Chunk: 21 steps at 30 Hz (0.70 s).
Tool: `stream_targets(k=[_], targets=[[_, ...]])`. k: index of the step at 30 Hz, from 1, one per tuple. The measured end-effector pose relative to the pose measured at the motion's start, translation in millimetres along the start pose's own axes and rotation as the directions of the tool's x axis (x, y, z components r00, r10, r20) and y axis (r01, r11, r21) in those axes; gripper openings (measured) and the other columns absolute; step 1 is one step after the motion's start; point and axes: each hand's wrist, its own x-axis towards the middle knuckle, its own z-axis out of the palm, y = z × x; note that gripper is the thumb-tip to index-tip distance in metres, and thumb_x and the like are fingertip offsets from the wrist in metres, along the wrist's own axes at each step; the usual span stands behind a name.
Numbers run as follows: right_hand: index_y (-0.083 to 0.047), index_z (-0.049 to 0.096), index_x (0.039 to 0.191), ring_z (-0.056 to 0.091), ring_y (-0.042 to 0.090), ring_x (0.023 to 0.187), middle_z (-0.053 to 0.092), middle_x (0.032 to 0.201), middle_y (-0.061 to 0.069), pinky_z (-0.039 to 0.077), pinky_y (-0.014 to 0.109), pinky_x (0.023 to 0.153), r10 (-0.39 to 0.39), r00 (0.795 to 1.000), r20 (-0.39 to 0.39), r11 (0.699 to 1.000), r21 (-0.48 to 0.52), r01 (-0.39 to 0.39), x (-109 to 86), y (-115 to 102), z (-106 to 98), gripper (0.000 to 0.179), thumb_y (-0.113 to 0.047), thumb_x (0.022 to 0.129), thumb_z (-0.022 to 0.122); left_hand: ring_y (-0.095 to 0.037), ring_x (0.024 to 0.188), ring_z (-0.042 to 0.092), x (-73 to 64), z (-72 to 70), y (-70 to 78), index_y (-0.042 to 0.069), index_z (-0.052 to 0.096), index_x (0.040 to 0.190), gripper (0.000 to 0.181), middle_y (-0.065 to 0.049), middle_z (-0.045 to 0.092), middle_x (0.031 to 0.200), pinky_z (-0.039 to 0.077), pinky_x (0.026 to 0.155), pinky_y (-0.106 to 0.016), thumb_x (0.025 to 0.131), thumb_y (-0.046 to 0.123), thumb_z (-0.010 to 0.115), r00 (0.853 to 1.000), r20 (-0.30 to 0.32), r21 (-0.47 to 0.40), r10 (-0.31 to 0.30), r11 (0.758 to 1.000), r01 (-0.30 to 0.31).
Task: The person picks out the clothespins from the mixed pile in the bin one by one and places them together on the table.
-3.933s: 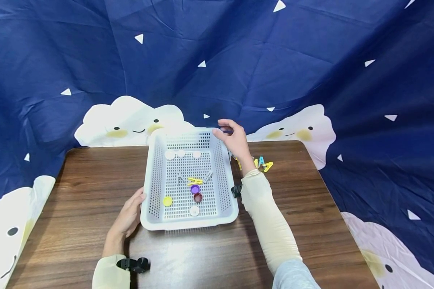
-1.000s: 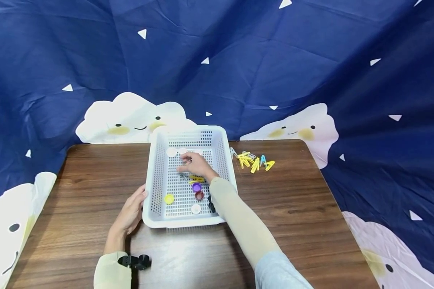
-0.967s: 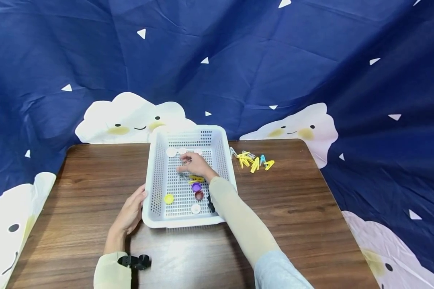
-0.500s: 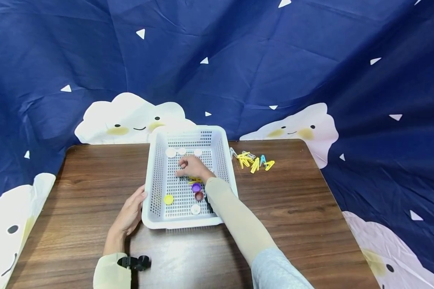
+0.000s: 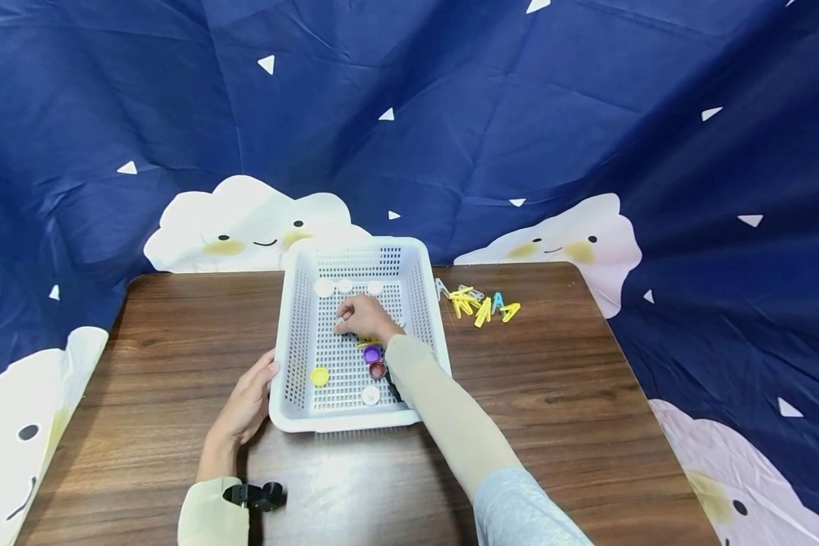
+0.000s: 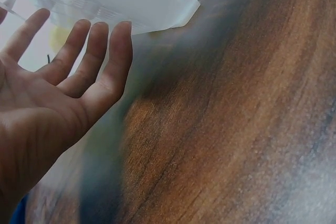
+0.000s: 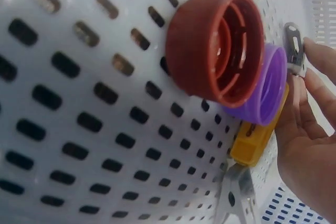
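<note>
A white perforated plastic basket (image 5: 348, 423) sits on the table. Reaching inside it, my right hand (image 5: 366, 315) pinches a grey clothespin (image 7: 295, 48) between thumb and fingertips, low over the basket floor. Beside that hand lie a yellow clothespin (image 7: 254, 142), another grey clothespin (image 7: 236, 195), a purple bottle cap (image 7: 270, 90) and a dark red bottle cap (image 7: 194, 45). My left hand (image 5: 246, 398) rests its fingertips against the basket's left outer wall, palm up and fingers loosely bent in the left wrist view.
The basket floor also carries a yellow cap (image 5: 320, 377), a white cap (image 5: 371, 394) near the front and several white caps (image 5: 324, 288) at the back. Right of the basket, several yellow clothespins (image 5: 483, 312), a blue clothespin (image 5: 497, 302) and grey ones lie on the wooden table (image 5: 546, 394).
My right hand has come from above the basket's back right rim down into the basket and closed its fingers on the grey clothespin. The left hand stays at the left wall.
</note>
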Motion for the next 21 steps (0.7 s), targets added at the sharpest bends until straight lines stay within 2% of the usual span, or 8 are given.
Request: stream_targets(k=[7, 14, 21], targets=[[-0.009, 0.076, 0.104, 0.057, 0.013, 0.087, 0.064, 0.090, -0.003, 0.047, 0.032, 0.092, 0.036, 0.999, 0.011, 0.999, -0.007, -0.036, -0.1, -2.8, 1.4, 0.021, -0.014, 0.085, 0.083, -0.012, 0.119, 0.057, 0.1, 0.3, -1.1, 0.002, 0.024, 0.159, 0.063, -0.026, 0.037, 0.152, 0.053, 0.092, -0.037, 0.110, 0.036, 0.042, 1.000, 0.003, 0.006, 0.008, 1.000, -0.008], [-0.009, 0.077, 0.106, 0.058, 0.014, 0.087, 0.066, 0.091, -0.002, 0.047, 0.030, 0.088, 0.035, 0.999, 0.014, 0.999, 0.023, -0.035, -0.2, -2.8, -0.2, 0.024, -0.011, 0.082, 0.082, -0.013, 0.119, 0.058, -1.2, -1.0, -2.1, 0.001, 0.024, 0.159, 0.063, -0.013, 0.048, 0.145, 0.053, 0.093, -0.037, 0.110, 0.034, 0.043, 1.000, 0.000, -0.012, 0.019, 1.000, -0.019], [-0.009, 0.078, 0.109, 0.059, 0.013, 0.087, 0.068, 0.092, -0.002, 0.048, 0.028, 0.085, -0.010, 1.000, 0.017, 1.000, 0.025, 0.009, 2.1, -2.6, -7.8, 0.026, -0.008, 0.084, 0.077, -0.013, 0.120, 0.058, -0.7, -0.8, -1.5, 0.001, 0.024, 0.159, 0.062, -0.018, 0.045, 0.148, 0.053, 0.093, -0.036, 0.110, 0.034, 0.042, 0.999, 0.013, -0.004, 0.034, 0.999, -0.034]])
